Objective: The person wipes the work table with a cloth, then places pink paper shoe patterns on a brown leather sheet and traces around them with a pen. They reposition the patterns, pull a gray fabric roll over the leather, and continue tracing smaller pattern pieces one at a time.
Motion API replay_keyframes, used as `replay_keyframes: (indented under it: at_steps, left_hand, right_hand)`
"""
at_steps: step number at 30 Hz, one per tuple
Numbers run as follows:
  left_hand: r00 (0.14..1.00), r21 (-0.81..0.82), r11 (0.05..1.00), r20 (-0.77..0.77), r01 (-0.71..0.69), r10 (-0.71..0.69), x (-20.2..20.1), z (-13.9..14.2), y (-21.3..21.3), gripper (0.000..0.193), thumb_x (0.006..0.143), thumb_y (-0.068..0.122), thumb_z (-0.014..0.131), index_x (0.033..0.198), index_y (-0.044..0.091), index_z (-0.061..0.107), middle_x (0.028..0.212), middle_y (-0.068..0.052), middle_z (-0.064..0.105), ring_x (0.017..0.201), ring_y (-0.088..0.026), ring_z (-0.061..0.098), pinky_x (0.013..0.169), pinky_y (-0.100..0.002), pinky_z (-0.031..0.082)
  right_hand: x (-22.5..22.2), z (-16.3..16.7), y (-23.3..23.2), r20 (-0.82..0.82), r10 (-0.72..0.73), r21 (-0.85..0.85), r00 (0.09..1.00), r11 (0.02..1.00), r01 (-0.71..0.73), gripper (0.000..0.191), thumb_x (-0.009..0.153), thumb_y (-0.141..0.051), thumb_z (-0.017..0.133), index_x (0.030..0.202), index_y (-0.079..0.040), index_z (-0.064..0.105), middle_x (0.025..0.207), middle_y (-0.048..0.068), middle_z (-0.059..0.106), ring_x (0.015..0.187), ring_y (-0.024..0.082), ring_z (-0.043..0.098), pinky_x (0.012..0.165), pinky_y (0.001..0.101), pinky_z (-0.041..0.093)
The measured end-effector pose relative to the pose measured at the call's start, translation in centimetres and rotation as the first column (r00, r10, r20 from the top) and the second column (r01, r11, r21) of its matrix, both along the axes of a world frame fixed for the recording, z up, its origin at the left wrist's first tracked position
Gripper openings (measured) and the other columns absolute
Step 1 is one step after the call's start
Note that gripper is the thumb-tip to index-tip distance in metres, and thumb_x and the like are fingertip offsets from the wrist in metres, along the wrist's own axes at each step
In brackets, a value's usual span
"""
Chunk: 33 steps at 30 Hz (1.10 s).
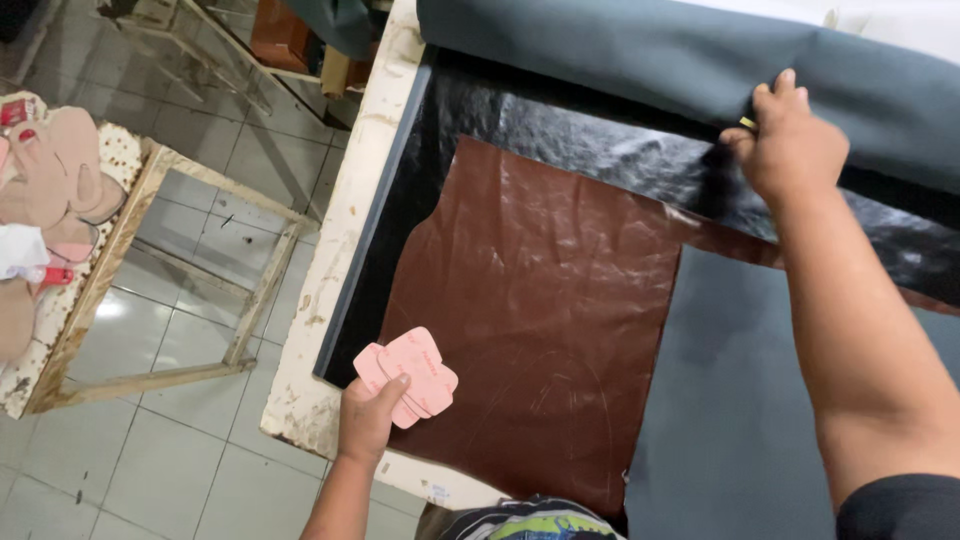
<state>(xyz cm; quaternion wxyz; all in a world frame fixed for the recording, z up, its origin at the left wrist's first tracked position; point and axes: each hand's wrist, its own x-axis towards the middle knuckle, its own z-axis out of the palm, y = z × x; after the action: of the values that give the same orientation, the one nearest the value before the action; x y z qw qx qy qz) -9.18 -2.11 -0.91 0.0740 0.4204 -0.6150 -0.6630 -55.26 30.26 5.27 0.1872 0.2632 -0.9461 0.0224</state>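
Pink card templates (pixel 408 376), a small fanned stack, pinched in the left hand (pixel 366 418) — thumb on top, fingers curled under, stack sticking up past the fingertips and hovering over the near-left corner of the brown leather sheet (pixel 530 320). Right hand (pixel 788 145) way out at the far side, clenched on the edge of the dark grey fabric roll (pixel 680 55), fingers hooked over the fold. Glossy black sheet (pixel 560 120) underneath, all on the white worktable (pixel 345 230). Wooden frame (pixel 250 300) off left on the tiled floor (pixel 160 470).
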Motion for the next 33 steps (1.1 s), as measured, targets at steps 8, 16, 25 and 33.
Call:
replay_keyframes:
  at_steps: [8,16,25,33]
  left_hand:
    - [0.999,-0.021,1.000,0.039,0.017,-0.017,-0.3,0.1,0.2,0.032,0.088,0.010,0.068,0.116,-0.005,0.073,0.107,-0.010,0.078,0.095,-0.015,0.072,0.084,-0.031,0.057]
    - [0.998,0.003,0.998,-0.004,0.059,-0.059,-0.6,0.0,0.4,0.034,0.091,0.011,0.067,0.120,-0.006,0.070,0.112,-0.011,0.076,0.099,-0.015,0.070,0.086,-0.031,0.055]
    - [0.994,0.124,0.988,-0.074,0.094,-0.085,-1.7,-0.8,0.1,0.037,0.091,0.008,0.066,0.124,-0.009,0.066,0.119,-0.014,0.073,0.105,-0.017,0.070,0.091,-0.032,0.054]
    - [0.992,0.137,0.989,-0.115,0.059,-0.043,-3.4,-0.9,0.2,0.037,0.091,0.008,0.065,0.125,-0.008,0.065,0.120,-0.013,0.072,0.106,-0.019,0.070,0.091,-0.033,0.055]
  right_hand:
    - [4.4,-1.5,2.2,0.353,-0.027,-0.190,0.935,0.977,0.100,0.060,0.088,-0.032,0.080,0.140,-0.007,0.064,0.165,0.017,0.043,0.130,0.036,0.056,0.098,0.0477,0.047]
    - [14.8,-1.7,4.5,0.563,-0.234,-0.045,0.793,0.949,0.313,0.052,0.097,-0.045,0.069,0.132,-0.007,0.066,0.165,0.016,0.046,0.133,0.039,0.057,0.107,0.0487,0.048]
    - [26.6,-5.8,6.9,0.459,-0.394,0.048,0.796,0.906,0.421,0.083,0.101,-0.058,0.051,0.159,-0.001,0.036,0.168,0.022,0.027,0.154,0.040,0.026,0.110,0.0494,0.042]
    - [23.2,-5.5,7.9,0.497,-0.340,0.011,0.798,0.922,0.386,0.086,0.095,-0.060,0.057,0.159,-0.006,0.036,0.167,0.016,0.029,0.153,0.037,0.023,0.110,0.0494,0.039]
